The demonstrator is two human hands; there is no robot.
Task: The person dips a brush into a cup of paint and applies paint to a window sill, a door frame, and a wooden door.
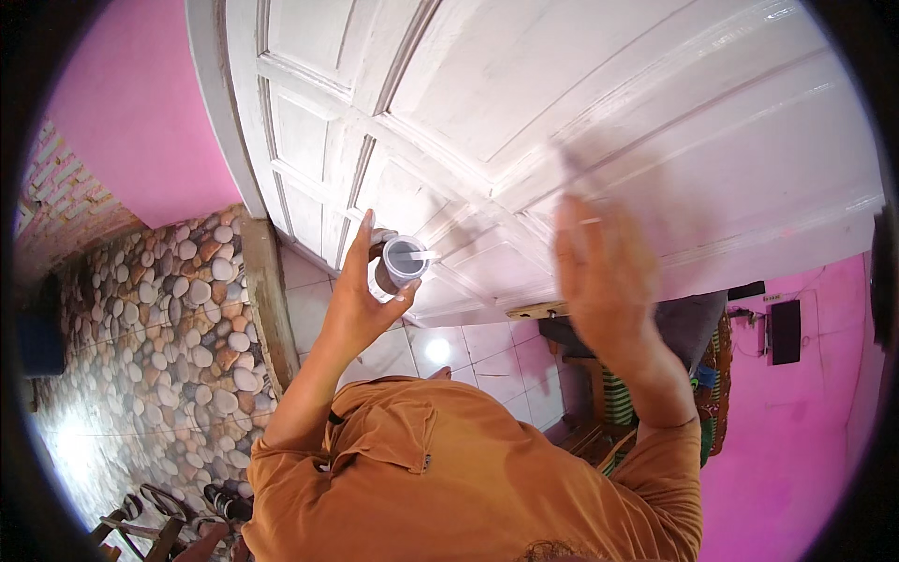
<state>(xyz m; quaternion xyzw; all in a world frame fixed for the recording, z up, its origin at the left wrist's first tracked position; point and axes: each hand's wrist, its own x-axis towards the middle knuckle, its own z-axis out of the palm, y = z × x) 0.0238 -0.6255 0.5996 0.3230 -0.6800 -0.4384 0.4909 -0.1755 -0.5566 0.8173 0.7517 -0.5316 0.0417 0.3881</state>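
My left hand (361, 290) is wrapped around a small cup (385, 277), thumb on one side and fingers on the other. Greyish-white liquid, which looks like paint, lies in the cup, and a flat pale stick (419, 255) leans across its rim. My right hand (607, 272) is raised in front of the white panelled door (487, 140). Motion smears its fingers, and whether they hold anything cannot be made out. A dark blurred streak shows just above the fingertips. The door's panels and mouldings are coated white, glossy toward the right.
Left of the door are a pink wall (140, 112), a raised sill (267, 300) and a pebble-patterned floor (159, 318) with sandals (225, 501). White tiles (473, 348) lie below the door. A dark grey sofa (688, 328) stands beyond my right arm.
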